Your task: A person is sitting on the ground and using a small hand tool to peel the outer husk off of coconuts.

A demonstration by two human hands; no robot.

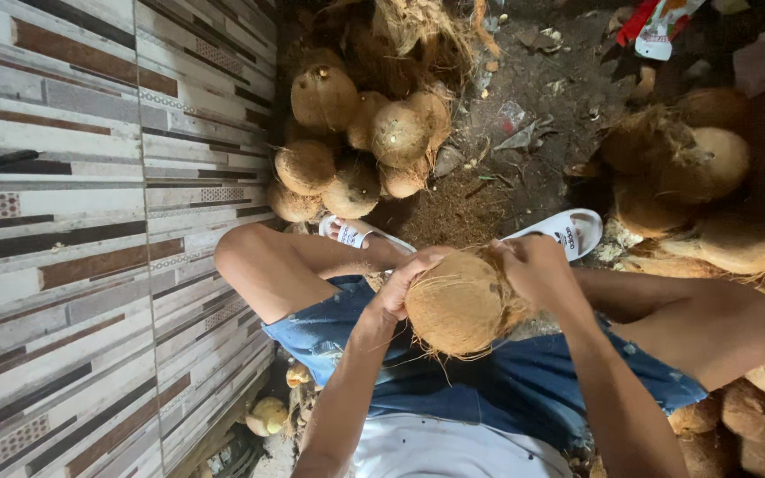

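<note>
A round brown coconut (458, 305) with loose husk fibres sits above my lap, held between both hands. My left hand (406, 281) cups its left side with fingers curled over the top. My right hand (533, 268) grips the fibres at its upper right edge. My knees are spread apart, in blue denim shorts (506, 381), and my feet wear white slide sandals (570, 232) on the dirt ground.
A pile of husked coconuts (356, 142) lies ahead beside a tiled wall (90, 221) on the left. More coconuts and husk (692, 177) are heaped at the right and lower right. Husk scraps and litter cover the dirt floor (524, 115).
</note>
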